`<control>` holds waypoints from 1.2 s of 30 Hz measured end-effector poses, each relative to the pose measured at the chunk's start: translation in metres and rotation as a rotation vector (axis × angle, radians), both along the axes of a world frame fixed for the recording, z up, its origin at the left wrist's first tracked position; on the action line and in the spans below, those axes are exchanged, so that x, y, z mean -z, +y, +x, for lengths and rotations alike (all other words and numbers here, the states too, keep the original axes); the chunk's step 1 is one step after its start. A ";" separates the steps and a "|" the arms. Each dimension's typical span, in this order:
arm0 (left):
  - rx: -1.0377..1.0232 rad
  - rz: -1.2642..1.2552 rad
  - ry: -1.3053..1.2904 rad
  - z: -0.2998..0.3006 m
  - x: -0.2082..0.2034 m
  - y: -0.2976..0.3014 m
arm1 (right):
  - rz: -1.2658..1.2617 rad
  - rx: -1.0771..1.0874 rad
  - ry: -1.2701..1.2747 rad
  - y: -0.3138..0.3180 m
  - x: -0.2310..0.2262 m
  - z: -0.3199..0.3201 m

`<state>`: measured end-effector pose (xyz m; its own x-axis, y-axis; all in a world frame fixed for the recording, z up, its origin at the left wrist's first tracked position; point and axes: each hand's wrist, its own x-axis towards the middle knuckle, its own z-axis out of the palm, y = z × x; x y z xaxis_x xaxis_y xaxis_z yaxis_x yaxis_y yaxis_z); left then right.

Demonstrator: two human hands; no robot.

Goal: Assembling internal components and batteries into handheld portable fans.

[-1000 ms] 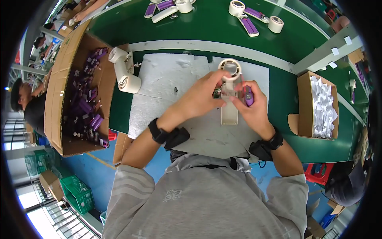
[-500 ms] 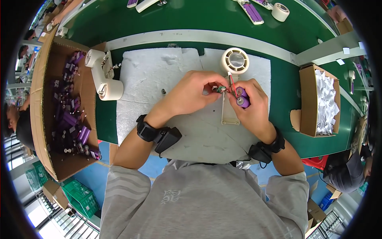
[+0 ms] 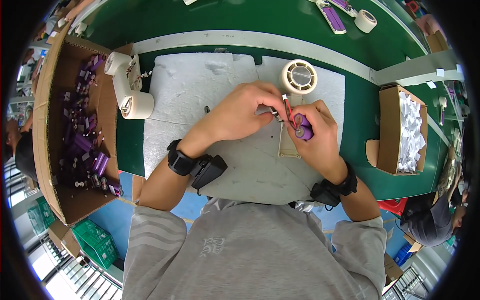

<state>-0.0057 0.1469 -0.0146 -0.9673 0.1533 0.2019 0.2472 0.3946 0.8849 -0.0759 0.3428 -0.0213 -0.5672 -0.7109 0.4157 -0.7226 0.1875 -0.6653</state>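
A pair of purple battery cells (image 3: 303, 132) sits in my right hand (image 3: 322, 132), whose fingers are closed round them, ends facing up. Red and dark wires (image 3: 289, 109) run from the cells, with a small white plug at the top. My left hand (image 3: 245, 112) is closed in a pinch on a small circuit board (image 3: 276, 116), mostly hidden by the fingertips. Beneath both hands lies a cream fan housing (image 3: 290, 144); its round fan head (image 3: 298, 76) with a spoked grille shows beyond them. My hands almost meet over it.
White foam sheets (image 3: 180, 75) cover the green bench (image 3: 132, 150). At left stands a cardboard box (image 3: 47, 150) of purple cells, with another cream fan housing (image 3: 135, 103) beside it. A smaller carton (image 3: 389, 130) holding white paper pieces is at right. A pale rail (image 3: 240, 37) crosses behind.
The circuit board has turned and slipped further behind my left fingertips. Both hands stay close together, still holding the board and the cells. The whole view has shifted slightly.
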 end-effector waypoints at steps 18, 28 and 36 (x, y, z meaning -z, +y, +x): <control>-0.091 0.068 -0.055 0.003 -0.008 0.014 | -0.023 -0.060 0.010 0.004 0.001 -0.004; -0.068 0.226 -0.138 0.002 0.000 0.011 | -0.185 -0.066 -0.118 0.011 -0.005 -0.009; -0.083 0.448 -0.330 0.001 0.003 0.009 | -0.092 -0.066 -0.062 0.013 -0.007 -0.005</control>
<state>-0.0048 0.1564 -0.0181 -0.9954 0.0430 -0.0853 -0.0867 -0.0312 0.9957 -0.0811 0.3557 -0.0139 -0.5472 -0.7079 0.4465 -0.6882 0.0769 -0.7214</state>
